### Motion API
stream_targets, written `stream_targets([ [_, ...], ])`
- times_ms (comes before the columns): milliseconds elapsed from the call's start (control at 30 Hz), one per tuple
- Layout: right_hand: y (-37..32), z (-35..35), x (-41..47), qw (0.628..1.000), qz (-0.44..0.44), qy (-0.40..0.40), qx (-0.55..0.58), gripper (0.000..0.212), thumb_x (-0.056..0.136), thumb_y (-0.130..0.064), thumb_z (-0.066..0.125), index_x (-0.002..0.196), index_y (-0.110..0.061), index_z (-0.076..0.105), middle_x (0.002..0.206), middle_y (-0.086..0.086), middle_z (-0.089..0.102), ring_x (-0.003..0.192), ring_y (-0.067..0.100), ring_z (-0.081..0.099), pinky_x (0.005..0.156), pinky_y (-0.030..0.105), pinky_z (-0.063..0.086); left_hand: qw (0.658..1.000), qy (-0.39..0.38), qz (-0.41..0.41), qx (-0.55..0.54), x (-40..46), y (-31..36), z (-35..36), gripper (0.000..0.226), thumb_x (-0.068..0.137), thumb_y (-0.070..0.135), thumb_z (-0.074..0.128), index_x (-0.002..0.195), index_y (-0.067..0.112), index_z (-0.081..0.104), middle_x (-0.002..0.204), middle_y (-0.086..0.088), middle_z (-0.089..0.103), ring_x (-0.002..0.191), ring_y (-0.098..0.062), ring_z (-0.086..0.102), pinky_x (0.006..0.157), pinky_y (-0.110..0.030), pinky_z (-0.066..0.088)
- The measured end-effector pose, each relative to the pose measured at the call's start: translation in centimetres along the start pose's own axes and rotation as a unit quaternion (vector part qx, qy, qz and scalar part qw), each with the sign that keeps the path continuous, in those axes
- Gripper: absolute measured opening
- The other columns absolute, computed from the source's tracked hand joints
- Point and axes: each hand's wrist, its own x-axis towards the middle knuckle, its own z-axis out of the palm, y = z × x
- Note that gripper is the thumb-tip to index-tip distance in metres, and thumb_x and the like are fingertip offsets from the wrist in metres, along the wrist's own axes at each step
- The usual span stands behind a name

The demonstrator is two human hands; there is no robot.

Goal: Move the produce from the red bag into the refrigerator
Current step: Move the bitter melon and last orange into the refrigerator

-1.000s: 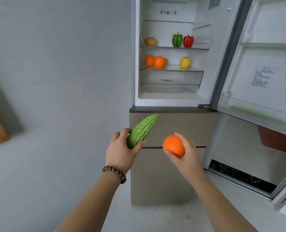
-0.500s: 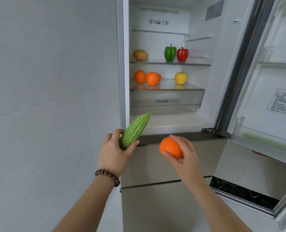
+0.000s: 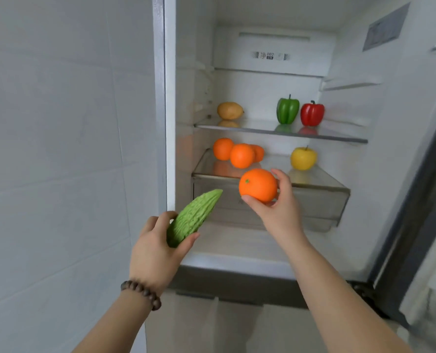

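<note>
My left hand (image 3: 155,248) grips a bumpy green bitter gourd (image 3: 192,217) by its lower end, its tip pointing up and right at the open refrigerator (image 3: 344,250). My right hand (image 3: 278,212) holds an orange (image 3: 257,185) in front of the clear drawer (image 3: 313,202), just below the lower glass shelf. On that shelf sit three oranges (image 3: 240,155) at the left and a yellow apple (image 3: 303,158) at the right. The upper shelf (image 3: 339,136) carries a brownish fruit (image 3: 229,110), a green pepper (image 3: 287,109) and a red pepper (image 3: 312,113). The red bag is out of view.
A grey tiled wall (image 3: 59,149) runs along the left, right up to the refrigerator's side. The open door (image 3: 431,225) stands at the far right edge. Closed beige lower drawers (image 3: 212,327) lie below my arms.
I have come closer to the refrigerator. My right hand has lifted the orange up and forward to the drawer's front; my left hand with the gourd has also advanced.
</note>
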Motion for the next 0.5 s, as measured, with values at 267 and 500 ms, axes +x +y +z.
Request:
stream_targets([
  [267,0.5,6.5,10.0,0.994,-0.025,-0.105,-0.008,0.071,0.068,-0.035,0.080,0.129,-0.020,0.047,0.125,0.006,0.056,0.113,0.024,0.052,0.083,0.021,0.033,0.994,0.077,-0.001,0.075,1.5,1.0,0.2,0.049,0.067,0.060,0.060,0.105,0.029,0.054,0.090,0.012,0.049,0.069,-0.013,0.057,0.054,-0.025,0.047],
  [500,0.9,9.8,12.9,0.984,0.014,-0.164,-0.061,0.059,0.080,-0.040,0.068,0.128,-0.014,0.047,0.119,0.014,0.060,0.110,0.032,0.054,0.084,0.032,0.040,0.985,0.096,-0.025,0.141,1.3,-0.2,-2.0,0.045,0.068,0.046,0.075,0.104,0.027,0.056,0.090,0.011,0.050,0.066,-0.014,0.054,0.051,-0.021,0.039],
])
